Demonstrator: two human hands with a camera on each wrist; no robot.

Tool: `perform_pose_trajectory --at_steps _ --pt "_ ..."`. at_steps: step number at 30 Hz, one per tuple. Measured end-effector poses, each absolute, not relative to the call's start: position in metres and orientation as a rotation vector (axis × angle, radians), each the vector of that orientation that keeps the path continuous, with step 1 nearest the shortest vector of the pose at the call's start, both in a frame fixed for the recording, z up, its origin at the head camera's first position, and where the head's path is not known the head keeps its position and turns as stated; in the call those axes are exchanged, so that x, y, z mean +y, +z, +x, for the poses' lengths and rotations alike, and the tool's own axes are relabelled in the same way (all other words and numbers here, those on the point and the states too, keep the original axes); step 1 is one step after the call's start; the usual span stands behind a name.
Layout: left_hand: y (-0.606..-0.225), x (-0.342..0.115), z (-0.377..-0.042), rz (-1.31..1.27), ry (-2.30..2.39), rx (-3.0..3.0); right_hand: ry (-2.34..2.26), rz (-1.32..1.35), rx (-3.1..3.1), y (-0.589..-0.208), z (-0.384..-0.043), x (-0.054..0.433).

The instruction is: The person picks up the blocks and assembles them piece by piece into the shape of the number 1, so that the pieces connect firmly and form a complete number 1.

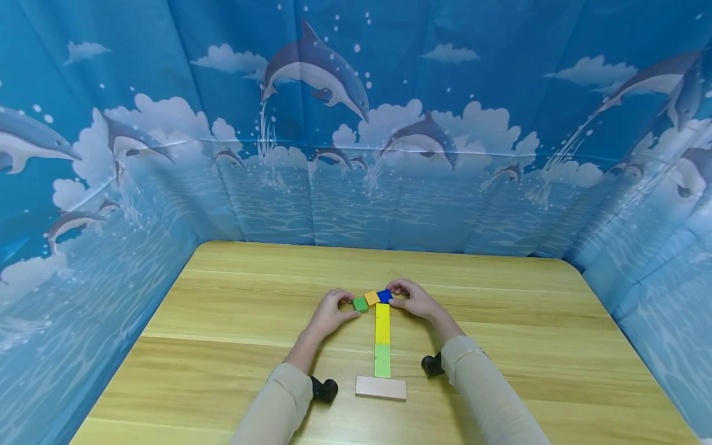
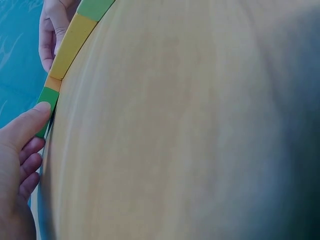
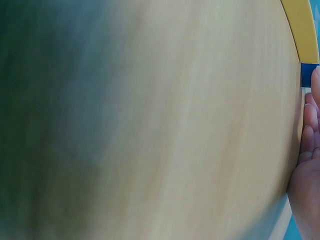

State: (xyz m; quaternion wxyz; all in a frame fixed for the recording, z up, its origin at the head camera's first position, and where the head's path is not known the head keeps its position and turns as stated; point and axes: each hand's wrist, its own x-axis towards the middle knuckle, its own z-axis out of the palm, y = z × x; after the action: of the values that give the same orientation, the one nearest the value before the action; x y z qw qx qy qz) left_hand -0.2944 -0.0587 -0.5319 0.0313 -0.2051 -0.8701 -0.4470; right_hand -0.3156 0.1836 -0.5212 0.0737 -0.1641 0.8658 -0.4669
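Note:
Three small blocks, green (image 1: 360, 304), orange (image 1: 371, 298) and blue (image 1: 384, 296), form a slanting row at the far end of a yellow block (image 1: 382, 323). My left hand (image 1: 329, 314) pinches the green block at the row's left end, its thumb on the near face in the left wrist view. At the other end, my right hand (image 1: 416, 301) holds the blue block between thumb and fingers. A light green block (image 1: 382, 360) continues the yellow one toward me. Only part of my right hand (image 3: 309, 170) shows at the edge of the right wrist view.
A pale wooden block (image 1: 381, 388) lies crosswise at the near end of the light green one. Black wrist devices (image 1: 324, 390) show beside both cuffs. Blue dolphin-print cloth (image 1: 356, 204) hangs behind the wooden table (image 1: 222, 309) and along its sides.

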Motion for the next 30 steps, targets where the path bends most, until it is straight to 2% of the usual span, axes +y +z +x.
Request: perform_pose_trajectory --at_steps 30 --pt "-0.5317 -0.0583 -0.2944 -0.623 -1.355 -2.672 -1.386 -0.493 2.604 -0.5187 -0.3132 0.1829"
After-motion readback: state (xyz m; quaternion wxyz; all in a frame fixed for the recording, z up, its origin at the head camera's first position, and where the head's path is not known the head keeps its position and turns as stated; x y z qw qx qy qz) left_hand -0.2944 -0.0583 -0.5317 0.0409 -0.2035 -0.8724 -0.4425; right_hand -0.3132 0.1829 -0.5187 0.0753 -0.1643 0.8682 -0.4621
